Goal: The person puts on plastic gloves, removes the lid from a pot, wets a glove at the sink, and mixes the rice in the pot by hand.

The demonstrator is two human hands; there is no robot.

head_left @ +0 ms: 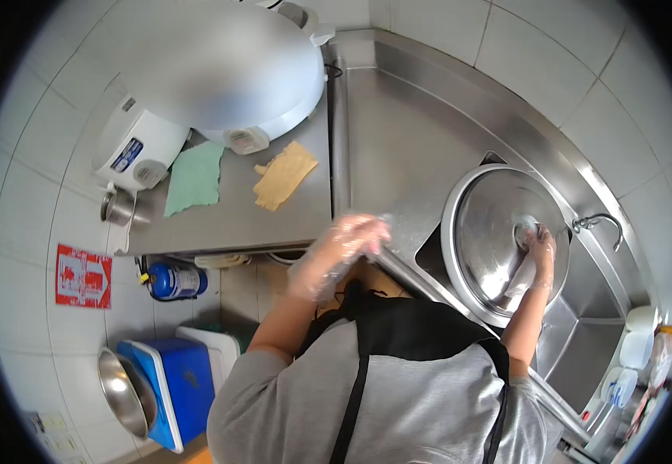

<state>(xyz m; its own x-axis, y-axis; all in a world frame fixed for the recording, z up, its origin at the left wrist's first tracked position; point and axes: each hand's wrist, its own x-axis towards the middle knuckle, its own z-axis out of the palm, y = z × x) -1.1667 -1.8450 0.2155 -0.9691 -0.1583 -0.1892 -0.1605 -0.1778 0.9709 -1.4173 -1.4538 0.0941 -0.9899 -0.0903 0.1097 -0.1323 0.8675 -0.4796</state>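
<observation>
My right hand [541, 251], in a clear plastic glove, is closed on the knob of a round metal pot lid [498, 224]. The lid rests on a big metal pot [457, 267], whose light rim shows around it; what is inside is hidden. My left hand [357, 233], also in a loose clear glove, is in the air near the front edge of the steel counter. Its fingers are loosely bent and slightly apart, with nothing visible in them.
A steel sink [583, 348] with a faucet [606, 224] lies right of the pot. On the left counter are a green cloth [195, 179], a yellow cloth [285, 176] and white appliances [142, 143]. A blue cooler [185, 387] and blue extinguisher [173, 280] are lower left.
</observation>
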